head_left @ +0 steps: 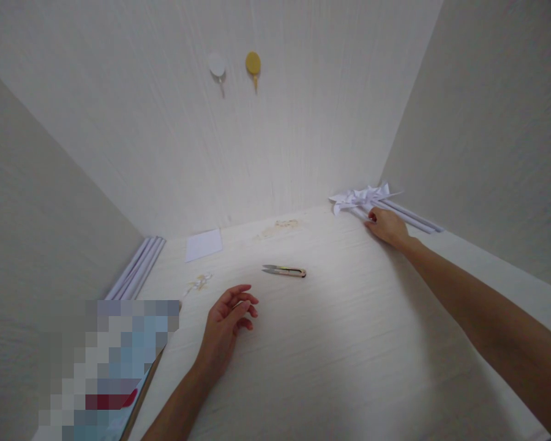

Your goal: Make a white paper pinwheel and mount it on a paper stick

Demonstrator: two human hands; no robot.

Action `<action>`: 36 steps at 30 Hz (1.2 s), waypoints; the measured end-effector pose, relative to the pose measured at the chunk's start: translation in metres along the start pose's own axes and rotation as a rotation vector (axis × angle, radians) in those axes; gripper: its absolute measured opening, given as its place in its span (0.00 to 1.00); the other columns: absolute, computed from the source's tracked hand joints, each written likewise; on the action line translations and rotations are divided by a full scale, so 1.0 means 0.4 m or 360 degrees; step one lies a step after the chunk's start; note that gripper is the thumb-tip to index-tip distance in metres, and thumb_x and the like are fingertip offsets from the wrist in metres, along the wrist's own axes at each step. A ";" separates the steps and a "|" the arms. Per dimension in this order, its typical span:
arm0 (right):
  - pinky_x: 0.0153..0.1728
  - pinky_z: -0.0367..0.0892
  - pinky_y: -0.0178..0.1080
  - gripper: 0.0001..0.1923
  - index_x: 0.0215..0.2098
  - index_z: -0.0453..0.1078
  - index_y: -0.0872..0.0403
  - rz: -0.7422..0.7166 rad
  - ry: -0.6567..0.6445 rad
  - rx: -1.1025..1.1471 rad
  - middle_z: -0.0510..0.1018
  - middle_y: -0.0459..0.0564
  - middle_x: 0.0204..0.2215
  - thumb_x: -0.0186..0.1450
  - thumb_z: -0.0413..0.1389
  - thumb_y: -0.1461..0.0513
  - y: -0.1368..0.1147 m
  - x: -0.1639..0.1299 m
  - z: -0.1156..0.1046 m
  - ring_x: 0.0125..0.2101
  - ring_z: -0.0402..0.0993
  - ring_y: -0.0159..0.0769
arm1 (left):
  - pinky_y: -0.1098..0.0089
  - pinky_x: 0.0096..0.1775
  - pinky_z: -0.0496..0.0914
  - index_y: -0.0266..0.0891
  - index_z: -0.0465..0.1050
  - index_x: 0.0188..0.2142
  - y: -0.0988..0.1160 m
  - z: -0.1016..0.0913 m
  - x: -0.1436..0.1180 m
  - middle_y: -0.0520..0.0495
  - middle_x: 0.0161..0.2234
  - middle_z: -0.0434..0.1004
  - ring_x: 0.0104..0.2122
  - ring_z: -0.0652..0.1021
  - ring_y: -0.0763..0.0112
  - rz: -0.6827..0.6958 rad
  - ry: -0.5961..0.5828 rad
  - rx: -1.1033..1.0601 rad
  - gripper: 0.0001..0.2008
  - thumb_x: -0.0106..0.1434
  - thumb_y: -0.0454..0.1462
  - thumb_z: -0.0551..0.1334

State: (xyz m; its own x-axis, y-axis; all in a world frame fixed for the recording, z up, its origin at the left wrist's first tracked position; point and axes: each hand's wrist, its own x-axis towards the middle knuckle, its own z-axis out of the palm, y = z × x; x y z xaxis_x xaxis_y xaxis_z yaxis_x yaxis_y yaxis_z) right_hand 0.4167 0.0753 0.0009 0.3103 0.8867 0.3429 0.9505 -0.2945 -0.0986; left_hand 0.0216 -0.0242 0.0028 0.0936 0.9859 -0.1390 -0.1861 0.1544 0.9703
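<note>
Reaching far out to the back right corner, the right hand [386, 225] lay on the white paper sticks [406, 214] beside the folded paper pinwheels [359, 197], its fingertips touching the nearest stick. Whether those fingers had closed round a stick or merely pressed on it, the view did not let me tell; the hand looked flat and loosely curled over them. The sticks ran along the foot of the right wall, with the pinwheel heads bunched at their far end, close to the back wall.

Over on the other side, the left hand [227, 321] rested empty on the pale tabletop [349, 343], palm turned up and inward, fingers relaxed and half curled, gripping nothing at all. Just beyond its fingertips, apart from them, lay a small pair of thread snips [284, 270], blades pointing left, flat on the table.

Further back sat a square sheet of white paper [204, 244], near the back wall. A second bundle of white sticks [135, 269] lay along the left wall. Small paper scraps [199, 282] were scattered between that bundle and the left hand. Two round hooks, one white [217, 65] and one yellow [253, 63], were stuck high on the back wall.
</note>
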 end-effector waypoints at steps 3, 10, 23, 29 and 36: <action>0.27 0.59 0.38 0.09 0.34 0.69 0.56 0.0017 -0.0006 -0.0007 0.76 0.58 0.32 0.56 0.52 0.62 -0.003 0.002 -0.004 0.32 0.71 0.42 | 0.77 0.19 0.62 0.35 0.68 0.36 0.001 0.001 0.001 0.50 0.26 0.71 0.22 0.69 0.78 0.0004 -0.0005 0.0002 0.16 0.45 0.36 0.63; 0.27 0.60 0.39 0.11 0.34 0.68 0.57 0.0054 0.0019 -0.0020 0.76 0.58 0.32 0.55 0.54 0.59 -0.007 -0.008 -0.012 0.32 0.71 0.44 | 0.77 0.19 0.62 0.35 0.68 0.36 0.002 0.002 -0.002 0.50 0.26 0.71 0.22 0.70 0.77 0.0020 -0.0004 0.0015 0.16 0.46 0.36 0.63; 0.26 0.57 0.38 0.08 0.31 0.66 0.55 -0.0235 0.0119 0.0138 0.75 0.57 0.31 0.60 0.45 0.63 -0.127 -0.099 -0.065 0.31 0.70 0.42 | 0.77 0.19 0.62 0.35 0.69 0.34 -0.003 0.001 0.000 0.50 0.25 0.71 0.21 0.70 0.77 0.0074 -0.0062 -0.0028 0.13 0.46 0.35 0.61; 0.26 0.57 0.35 0.08 0.28 0.64 0.54 -0.0773 -0.0017 0.0546 0.73 0.52 0.26 0.61 0.44 0.64 -0.313 -0.235 -0.082 0.26 0.68 0.36 | 0.77 0.20 0.62 0.35 0.69 0.32 -0.011 -0.001 0.000 0.50 0.25 0.71 0.21 0.70 0.77 0.0110 -0.0108 0.0023 0.11 0.46 0.34 0.60; 0.21 0.56 0.33 0.07 0.23 0.60 0.53 -0.0731 -0.0208 0.1424 0.66 0.44 0.17 0.58 0.48 0.62 -0.526 -0.343 -0.088 0.19 0.62 0.31 | 0.77 0.19 0.63 0.35 0.70 0.30 -0.015 -0.003 -0.002 0.49 0.24 0.71 0.21 0.70 0.77 0.0155 -0.0126 0.0033 0.09 0.46 0.35 0.60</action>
State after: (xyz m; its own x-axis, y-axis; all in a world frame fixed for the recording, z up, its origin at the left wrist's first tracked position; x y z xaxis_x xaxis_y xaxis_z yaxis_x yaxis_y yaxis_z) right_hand 0.1736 0.0031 0.0076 -0.1395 0.8949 0.4238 0.6229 0.4121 -0.6650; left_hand 0.0214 -0.0260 -0.0030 0.1535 0.9877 -0.0286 -0.1779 0.0561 0.9825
